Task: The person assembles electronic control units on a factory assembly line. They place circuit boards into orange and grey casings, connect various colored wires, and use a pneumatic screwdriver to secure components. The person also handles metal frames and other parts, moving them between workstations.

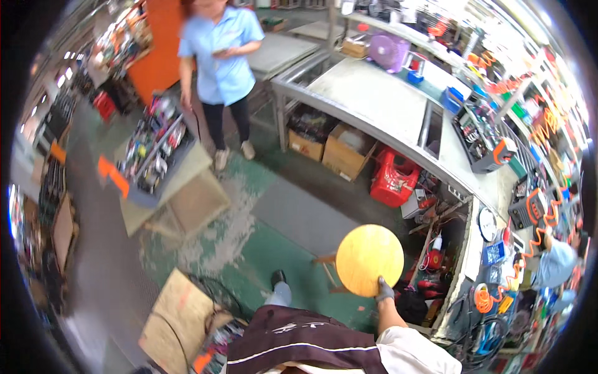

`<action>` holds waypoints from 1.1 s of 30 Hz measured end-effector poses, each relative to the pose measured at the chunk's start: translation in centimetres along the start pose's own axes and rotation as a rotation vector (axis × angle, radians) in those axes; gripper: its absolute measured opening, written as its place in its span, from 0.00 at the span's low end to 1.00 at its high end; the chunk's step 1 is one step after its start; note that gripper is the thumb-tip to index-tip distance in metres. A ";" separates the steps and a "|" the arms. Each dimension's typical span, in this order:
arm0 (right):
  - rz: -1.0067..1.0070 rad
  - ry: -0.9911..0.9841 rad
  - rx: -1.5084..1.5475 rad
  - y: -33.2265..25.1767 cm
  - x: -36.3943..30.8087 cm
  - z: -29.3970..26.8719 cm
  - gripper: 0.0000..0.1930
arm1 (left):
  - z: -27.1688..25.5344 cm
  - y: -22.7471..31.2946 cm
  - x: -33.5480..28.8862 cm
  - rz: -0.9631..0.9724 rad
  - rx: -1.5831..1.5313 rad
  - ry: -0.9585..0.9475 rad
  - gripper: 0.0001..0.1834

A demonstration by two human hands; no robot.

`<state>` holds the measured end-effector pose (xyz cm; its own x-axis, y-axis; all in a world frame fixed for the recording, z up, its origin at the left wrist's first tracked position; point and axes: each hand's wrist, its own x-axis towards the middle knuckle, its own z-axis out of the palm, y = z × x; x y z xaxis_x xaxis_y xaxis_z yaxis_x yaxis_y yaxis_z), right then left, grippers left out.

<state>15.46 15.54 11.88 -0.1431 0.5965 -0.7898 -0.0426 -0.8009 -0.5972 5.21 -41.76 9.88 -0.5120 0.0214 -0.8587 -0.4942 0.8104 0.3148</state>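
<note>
A wooden stool (367,255) with a round yellow seat is in front of me, slightly to the right. Two of its brown legs show past the left side of the seat. My right hand (385,290), in a grey glove, grips the near edge of the seat, thumb on top; the other fingers are hidden under the rim. My left hand is out of the picture. Below, my dark apron (305,340) and one shoe (278,278) on the green floor are visible.
A workbench (367,93) runs along the right, with cardboard boxes (347,151) and a red plastic container (395,177) underneath. Another person (221,56) in a light blue shirt stands ahead. A loaded grey bin (146,198) is at left, a cardboard sheet (171,321) at lower left.
</note>
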 end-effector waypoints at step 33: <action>-0.503 0.901 -1.012 -42.4 34.6 42.9 0.27 | -21.3 112.6 30.8 0.989 0.380 0.482 0.13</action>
<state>-30.10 67.93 15.90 0.3522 0.9340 -0.0597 0.8603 -0.3482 -0.3724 -81.22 37.69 27.49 -0.8110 0.5839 -0.0372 0.4712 0.6895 0.5501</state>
